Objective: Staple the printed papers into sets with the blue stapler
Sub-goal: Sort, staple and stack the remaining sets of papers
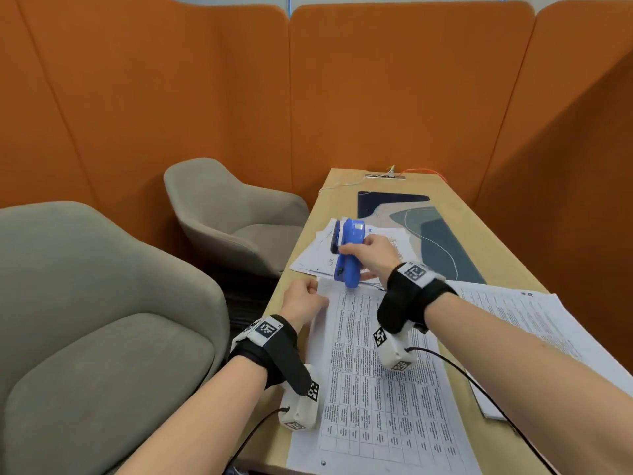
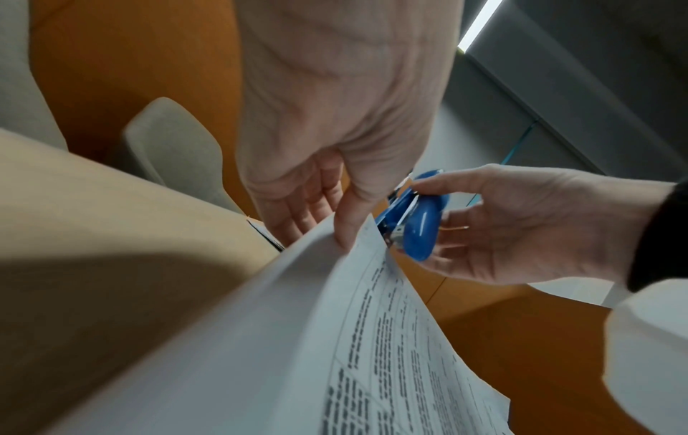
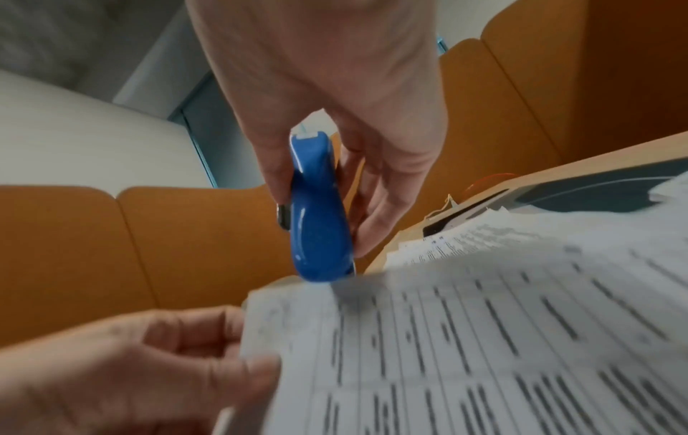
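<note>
My right hand [image 1: 371,255] grips the blue stapler [image 1: 349,255] nose-down over the far left corner of a printed set of table pages [image 1: 373,371]. The stapler [image 2: 417,217] mouth meets that corner beside my left thumb. My left hand [image 1: 303,299] pinches the same corner of the papers [image 2: 335,323], lifting it off the table. In the right wrist view the stapler [image 3: 320,223] stands upright between thumb and fingers, its tip at the paper's [image 3: 484,353] edge; my left hand [image 3: 149,368] holds the corner below.
A loose pile of printed sheets [image 1: 322,255] lies behind the stapler. Another stack of papers [image 1: 534,330] sits at the right. A dark patterned mat [image 1: 442,241] covers the far table [image 1: 507,255]. Two grey chairs [image 1: 102,320] stand left, orange partitions [image 1: 376,97] behind.
</note>
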